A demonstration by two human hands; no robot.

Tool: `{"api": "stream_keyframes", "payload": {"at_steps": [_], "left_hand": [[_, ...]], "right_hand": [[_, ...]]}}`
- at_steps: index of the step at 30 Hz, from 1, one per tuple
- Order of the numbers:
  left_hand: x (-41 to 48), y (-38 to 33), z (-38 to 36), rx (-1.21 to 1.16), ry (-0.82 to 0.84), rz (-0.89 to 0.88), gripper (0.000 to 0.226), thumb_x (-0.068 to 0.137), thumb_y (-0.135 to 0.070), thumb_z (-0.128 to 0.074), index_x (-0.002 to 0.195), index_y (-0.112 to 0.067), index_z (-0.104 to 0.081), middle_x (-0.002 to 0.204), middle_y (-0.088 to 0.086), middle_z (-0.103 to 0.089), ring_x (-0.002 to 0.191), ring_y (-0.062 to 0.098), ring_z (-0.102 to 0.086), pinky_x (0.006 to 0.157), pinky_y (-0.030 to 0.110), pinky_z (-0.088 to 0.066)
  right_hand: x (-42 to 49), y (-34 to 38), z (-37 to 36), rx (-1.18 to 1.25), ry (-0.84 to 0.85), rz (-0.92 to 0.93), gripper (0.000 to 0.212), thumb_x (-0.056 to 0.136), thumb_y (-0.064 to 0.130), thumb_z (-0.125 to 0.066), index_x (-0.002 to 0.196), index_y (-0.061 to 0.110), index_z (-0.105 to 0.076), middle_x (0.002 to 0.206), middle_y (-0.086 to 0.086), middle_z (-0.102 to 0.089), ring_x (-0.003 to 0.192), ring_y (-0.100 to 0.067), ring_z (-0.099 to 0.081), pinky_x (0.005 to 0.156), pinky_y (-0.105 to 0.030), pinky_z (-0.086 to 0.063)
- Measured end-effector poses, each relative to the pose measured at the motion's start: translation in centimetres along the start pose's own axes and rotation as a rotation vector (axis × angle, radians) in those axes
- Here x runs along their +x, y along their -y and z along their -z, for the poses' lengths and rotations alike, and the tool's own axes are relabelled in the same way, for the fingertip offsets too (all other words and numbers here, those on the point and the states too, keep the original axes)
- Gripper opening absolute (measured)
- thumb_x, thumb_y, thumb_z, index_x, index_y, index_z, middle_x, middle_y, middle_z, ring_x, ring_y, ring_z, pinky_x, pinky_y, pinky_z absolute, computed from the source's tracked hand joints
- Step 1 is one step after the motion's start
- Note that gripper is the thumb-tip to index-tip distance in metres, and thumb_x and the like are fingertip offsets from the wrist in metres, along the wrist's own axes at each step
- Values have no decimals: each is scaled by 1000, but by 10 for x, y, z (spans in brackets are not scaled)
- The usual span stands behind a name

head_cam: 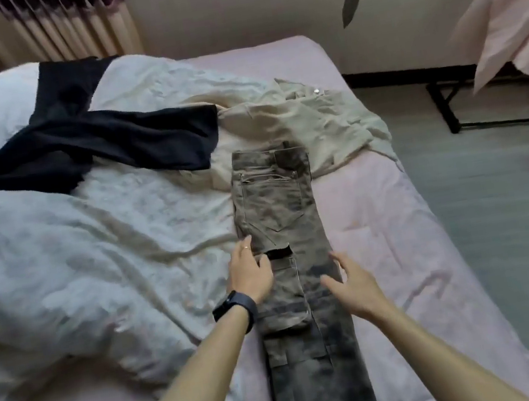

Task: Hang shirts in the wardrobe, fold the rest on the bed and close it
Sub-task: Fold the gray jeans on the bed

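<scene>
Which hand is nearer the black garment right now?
Left. The left hand is at the trousers' left edge, on the black garment's side; the right hand is over their right edge, farther away.

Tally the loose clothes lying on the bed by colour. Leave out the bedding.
Grey: 1, the jeans
Black: 1, the black garment, which looks like a single piece
Beige: 1, the beige garment
Total: 3

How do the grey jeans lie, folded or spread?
Folded lengthwise: the grey jeans lie leg over leg, one strip along the bed, not folded crosswise.
</scene>
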State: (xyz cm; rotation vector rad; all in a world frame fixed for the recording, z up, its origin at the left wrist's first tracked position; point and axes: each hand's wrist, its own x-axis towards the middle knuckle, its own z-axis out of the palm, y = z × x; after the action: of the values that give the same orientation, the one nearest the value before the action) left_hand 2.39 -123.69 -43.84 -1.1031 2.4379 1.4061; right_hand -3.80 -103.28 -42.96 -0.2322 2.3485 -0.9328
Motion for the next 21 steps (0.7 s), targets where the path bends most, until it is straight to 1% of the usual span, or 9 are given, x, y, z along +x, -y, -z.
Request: {"api": "stream_keyframes", "payload": {"at_steps": [2, 4, 6, 8, 11, 14, 17, 19, 21], "left_hand": [[-69, 55, -36, 35, 35, 129, 58, 103, -29, -45, 156, -16, -26, 159, 7, -25, 145, 25, -30, 119, 36, -28], [-141, 103, -69, 58, 68, 262, 59, 104, -32, -43, 156, -12, -24, 159, 9, -25, 144, 27, -31, 116, 34, -28], [-210, 140, -95, 87, 90, 360, 59, 104, -36, -42, 154, -10, -28, 156, 9, -28, 141, 28, -34, 114, 35, -32], [-273, 169, -117, 89, 93, 402, 57, 103, -39, -42, 152, -10, -31, 154, 8, -30, 138, 27, -37, 111, 37, -36], [-348, 199, -143, 32, 97, 461, 57, 102, -38, -49, 151, -13, -33, 152, 7, -36, 137, 27, -41, 110, 35, -38], [-401, 224, -161, 26, 67, 466, 57, 99, -35, -58, 147, -13, -37, 147, 7, -43, 133, 27, -45, 109, 37, -41], [-436, 245, -171, 45, 65, 480, 61, 96, -39, -62, 146, -13, -40, 145, 6, -47, 131, 26, -49, 106, 42, -44], [-444, 255, -172, 13, 97, 501, 62, 94, -42, -65, 145, -15, -42, 141, 6, -52, 126, 25, -53, 104, 41, -46], [-451, 266, -173, 1, 123, 482, 57, 91, -45, -68, 137, -17, -48, 133, 5, -57, 118, 25, -56, 97, 37, -48]], "right_hand": [[-56, -55, -35, -140, 67, -59, 67, 94, 36, -64, 153, 18, -37, 159, -4, -35, 143, -19, -37, 115, -24, -27], [-116, -107, -62, -203, 103, -130, 75, 95, 42, -60, 158, 24, -24, 163, -5, -23, 148, -25, -25, 121, -35, -22], [-176, -149, -83, -218, 122, -144, 80, 95, 42, -60, 160, 28, -14, 161, -5, -23, 147, -26, -24, 121, -40, -25], [-232, -183, -98, -219, 133, -133, 82, 95, 37, -60, 160, 29, -10, 157, -6, -28, 144, -25, -28, 119, -39, -29], [-295, -221, -110, -212, 69, -93, 80, 95, 23, -63, 159, 22, -16, 155, -5, -34, 142, -24, -31, 117, -36, -30], [-332, -248, -119, -156, -4, -111, 77, 94, 15, -64, 158, 12, -21, 153, -13, -38, 141, -29, -33, 116, -38, -29], [-358, -272, -127, -66, -23, -209, 73, 95, 20, -64, 156, 10, -26, 155, -11, -38, 143, -29, -33, 117, -40, -29], [-363, -282, -127, 6, -10, -275, 66, 93, 24, -66, 150, 10, -37, 149, -10, -46, 138, -29, -40, 112, -40, -34], [-372, -291, -127, 51, 37, -314, 57, 90, 28, -68, 141, 14, -47, 139, -6, -55, 130, -28, -49, 106, -42, -41]]}}
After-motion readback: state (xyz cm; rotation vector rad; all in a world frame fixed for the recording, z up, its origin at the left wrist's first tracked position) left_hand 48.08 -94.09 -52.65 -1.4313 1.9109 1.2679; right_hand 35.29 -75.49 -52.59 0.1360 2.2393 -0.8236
